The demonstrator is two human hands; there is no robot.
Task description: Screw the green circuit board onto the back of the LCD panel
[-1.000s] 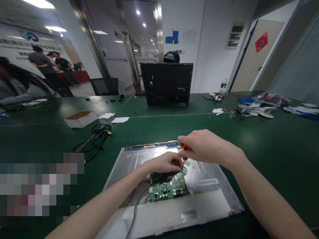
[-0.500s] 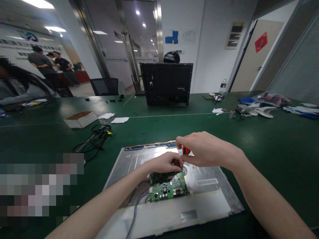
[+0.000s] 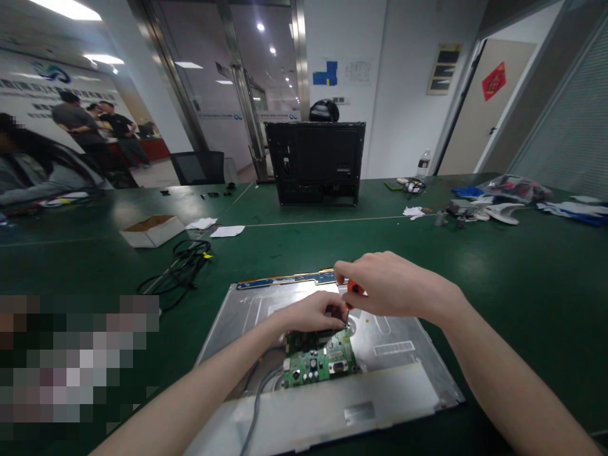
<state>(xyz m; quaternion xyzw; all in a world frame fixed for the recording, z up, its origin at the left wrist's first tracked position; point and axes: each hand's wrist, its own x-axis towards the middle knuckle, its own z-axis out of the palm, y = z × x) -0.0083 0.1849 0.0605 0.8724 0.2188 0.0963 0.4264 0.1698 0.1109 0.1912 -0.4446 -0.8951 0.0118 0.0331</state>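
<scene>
A silver metal monitor back panel (image 3: 403, 361) lies flat on the green table in front of me. A green circuit board (image 3: 320, 362) sits on its middle, with grey cables (image 3: 259, 392) running off toward me. My right hand (image 3: 394, 285) is closed round an orange-handled screwdriver (image 3: 354, 289), whose tip points down at the board's far right corner. My left hand (image 3: 313, 311) rests on the board's far edge, its fingertips pinched beside the screwdriver tip; what they pinch is too small to make out.
A black monitor casing (image 3: 316, 163) stands upright at the table's far side. A shallow cardboard box (image 3: 152, 229), paper scraps and a coil of black cable (image 3: 183, 263) lie to the left. Loose parts and bags (image 3: 498, 202) clutter the right. People stand and sit at the far left.
My right hand has turned slightly on the screwdriver handle, which has shifted a little left. The left hand and board stay in place.
</scene>
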